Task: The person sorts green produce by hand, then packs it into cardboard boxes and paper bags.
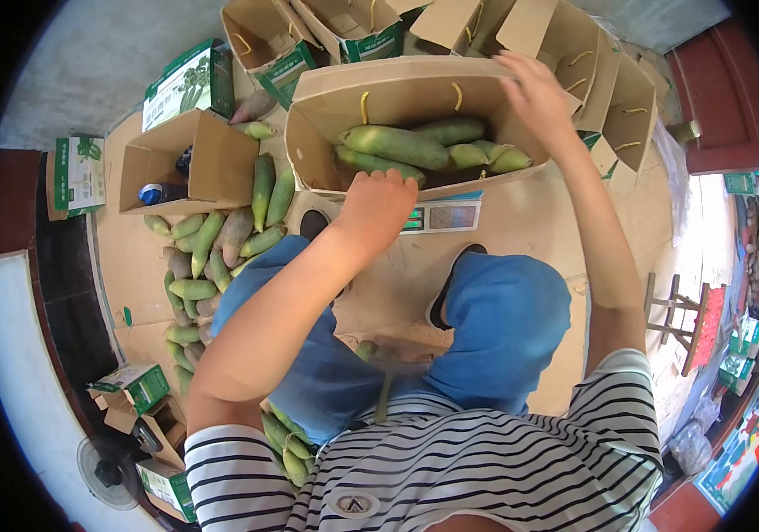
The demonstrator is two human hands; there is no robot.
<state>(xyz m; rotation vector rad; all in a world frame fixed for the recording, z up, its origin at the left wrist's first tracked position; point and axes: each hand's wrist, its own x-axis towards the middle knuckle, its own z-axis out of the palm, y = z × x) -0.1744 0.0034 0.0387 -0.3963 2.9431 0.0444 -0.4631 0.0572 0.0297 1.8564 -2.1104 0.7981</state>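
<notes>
In front of my knees stands an open cardboard box point(450, 84) with yellow rope handles, holding several long green radishes point(394, 146). My left hand point(377, 211) is closed over the box's near rim, its fingertips curled inside beside a radish. At the far right corner, my right hand point(534, 96) grips the box's edge with its fingers over the top. Under the near side of the box, a scale point(441, 217) with a lit green display partly shows; the rest of it is hidden.
Loose green radishes point(206, 244) lie piled on the floor to the left. A smaller open carton point(220, 168) holds dark items and a blue-capped object. Several open gift boxes point(566, 53) line the back. A wooden stool point(685, 324) and a fan point(106, 470) stand at the sides.
</notes>
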